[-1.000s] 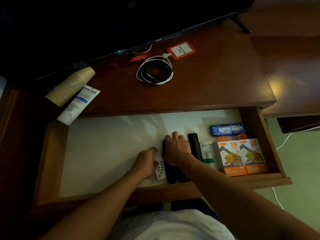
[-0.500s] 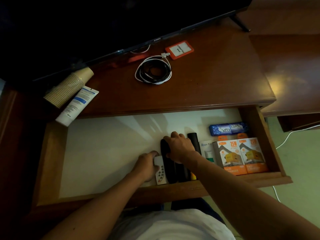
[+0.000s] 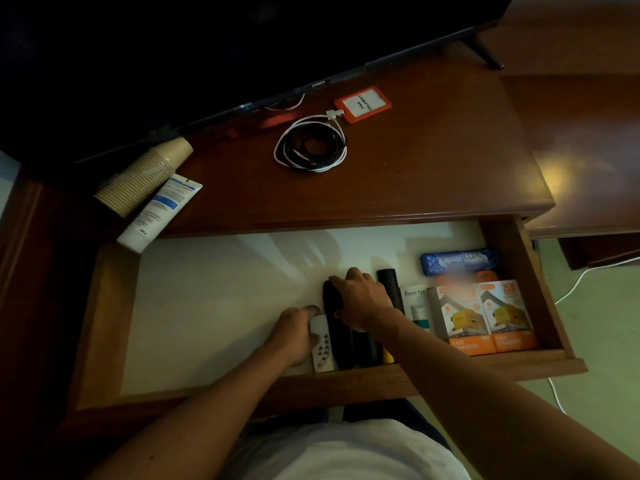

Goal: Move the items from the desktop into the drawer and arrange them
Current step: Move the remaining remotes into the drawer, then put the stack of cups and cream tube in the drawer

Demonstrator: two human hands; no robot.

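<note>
The open drawer (image 3: 526, 271) has a white floor. Along its front right lie a small white remote (image 3: 322, 351), two black remotes (image 3: 337, 337), a black cylinder (image 3: 389, 284), a white tube (image 3: 417, 303), two orange charger boxes (image 3: 485, 317) and a blue pack (image 3: 459, 261). My left hand (image 3: 294, 332) grips the white remote. My right hand (image 3: 362, 299) rests on the black remotes, fingers curled over them. On the desktop (image 3: 433, 161) remain a coiled cable (image 3: 310, 144), an orange badge holder (image 3: 363, 103), a stack of paper cups (image 3: 145, 176) and a white-blue tube (image 3: 161, 211).
A TV (image 3: 207, 46) stands at the back of the desk, its foot (image 3: 485, 53) at the right. A second desk surface (image 3: 588, 150) adjoins on the right. A white cord (image 3: 561, 299) trails over the green floor. The left half of the drawer floor is bare.
The white remote has slid toward the drawer's front beside the black remotes under my left hand. My right hand has stayed on the black remotes.
</note>
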